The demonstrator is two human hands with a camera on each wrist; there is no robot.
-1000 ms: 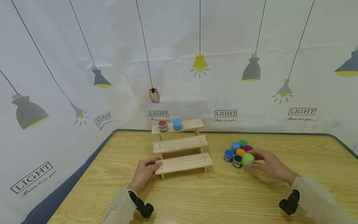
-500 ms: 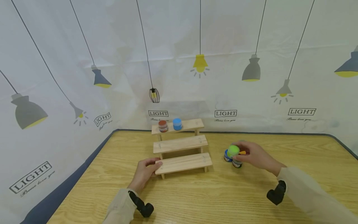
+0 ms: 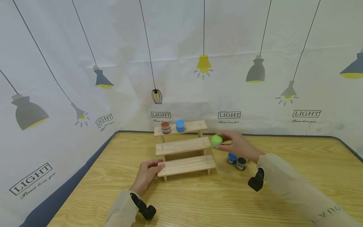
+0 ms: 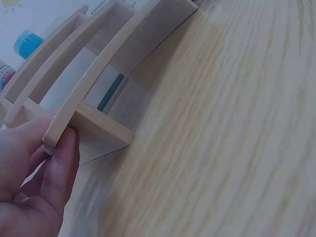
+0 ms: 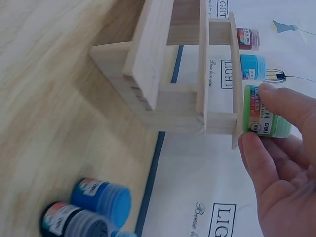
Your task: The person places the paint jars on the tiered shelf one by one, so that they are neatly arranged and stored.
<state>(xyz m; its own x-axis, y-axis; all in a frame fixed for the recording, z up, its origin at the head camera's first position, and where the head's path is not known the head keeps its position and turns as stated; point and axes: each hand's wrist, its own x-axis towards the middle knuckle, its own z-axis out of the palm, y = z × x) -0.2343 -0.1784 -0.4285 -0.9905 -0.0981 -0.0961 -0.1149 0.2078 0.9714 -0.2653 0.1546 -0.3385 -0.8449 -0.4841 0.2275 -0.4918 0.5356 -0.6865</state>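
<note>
A three-step wooden rack (image 3: 184,145) stands on the table. My left hand (image 3: 147,174) grips the left end of its lowest shelf, and in the left wrist view the thumb and fingers of that hand (image 4: 37,170) pinch the board's end. My right hand (image 3: 238,145) holds a light green paint jar (image 3: 216,141) between thumb and fingers, in the air just right of the rack's middle shelf. On the top shelf sit a red-brown paint jar (image 3: 165,127) and a light blue paint jar (image 3: 180,125), side by side at its left and middle.
Right of the rack stand a dark blue paint jar (image 3: 232,158) and a black paint jar (image 3: 241,163); my right hand and sleeve hide other jars behind them. A white cloth backdrop (image 3: 181,78) printed with lamps rises behind the wooden table (image 3: 181,201).
My right hand has lifted the light green jar from the cluster and carried it left to beside the rack. The left hand has kept its grip on the rack.
</note>
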